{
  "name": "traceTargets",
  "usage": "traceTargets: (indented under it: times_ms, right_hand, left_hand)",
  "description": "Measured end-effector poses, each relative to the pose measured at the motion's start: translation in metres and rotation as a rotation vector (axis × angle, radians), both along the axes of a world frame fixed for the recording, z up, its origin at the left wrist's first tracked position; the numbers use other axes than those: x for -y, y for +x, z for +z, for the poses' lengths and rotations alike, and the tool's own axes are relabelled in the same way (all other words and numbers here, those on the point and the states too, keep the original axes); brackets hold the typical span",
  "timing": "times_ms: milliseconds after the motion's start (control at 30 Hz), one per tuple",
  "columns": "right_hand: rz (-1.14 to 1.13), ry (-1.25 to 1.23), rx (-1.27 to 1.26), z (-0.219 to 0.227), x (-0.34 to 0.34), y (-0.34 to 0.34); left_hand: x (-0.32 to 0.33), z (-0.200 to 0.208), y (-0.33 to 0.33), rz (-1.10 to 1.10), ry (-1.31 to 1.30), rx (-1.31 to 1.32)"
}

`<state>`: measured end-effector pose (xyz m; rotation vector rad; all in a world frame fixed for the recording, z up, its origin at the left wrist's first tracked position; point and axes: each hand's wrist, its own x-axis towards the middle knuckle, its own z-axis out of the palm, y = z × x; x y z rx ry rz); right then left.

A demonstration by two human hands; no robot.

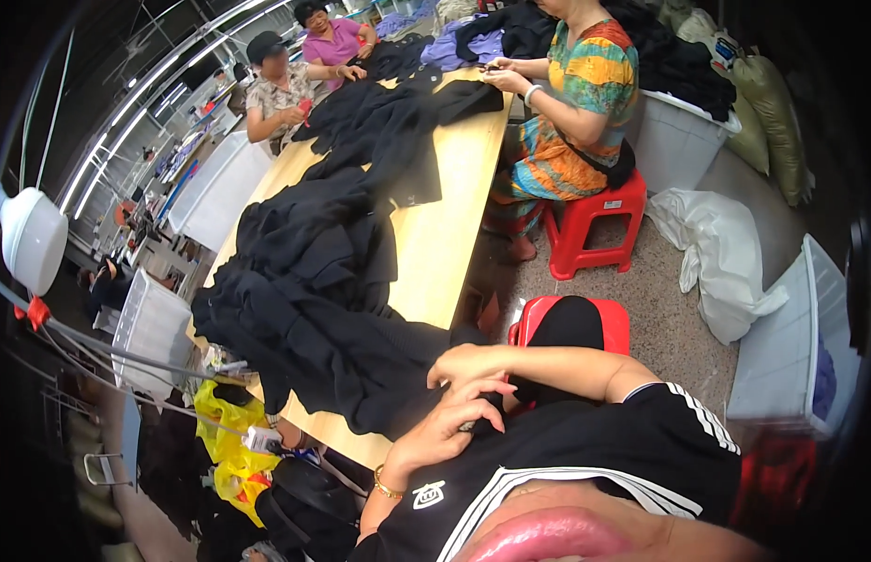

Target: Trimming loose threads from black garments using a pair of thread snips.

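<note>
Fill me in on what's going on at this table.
The person wearing the camera sits at the near end of a long wooden table, both hands close together on black fabric at the table edge: left hand below, right hand above. A big pile of black garments covers the table. Further along, three other people sit handling dark pieces too. An empty red stool and white bins stand to the right.
</note>
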<state>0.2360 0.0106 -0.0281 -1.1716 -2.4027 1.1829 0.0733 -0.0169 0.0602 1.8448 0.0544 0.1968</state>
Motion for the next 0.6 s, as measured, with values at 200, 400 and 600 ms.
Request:
traceTargets:
  times_ms: [200, 400, 600]
  right_hand:
    - [-0.407, -0.504, -1.159, 0.032, -0.011, 0.056]
    - [-0.306, 0.09, -1.791, 0.078, -0.049, 0.002]
    - [-0.599, -0.05, -1.787, -0.016, 0.191, 0.122]
  left_hand:
    - [0.008, 0.018, -0.054, 0.694, 0.22, 0.309]
    - [-0.032, 0.005, -0.043, 1.152, 0.917, 0.19]
    - [-0.061, 0.018, 0.019, 1.122, 1.056, 0.203]
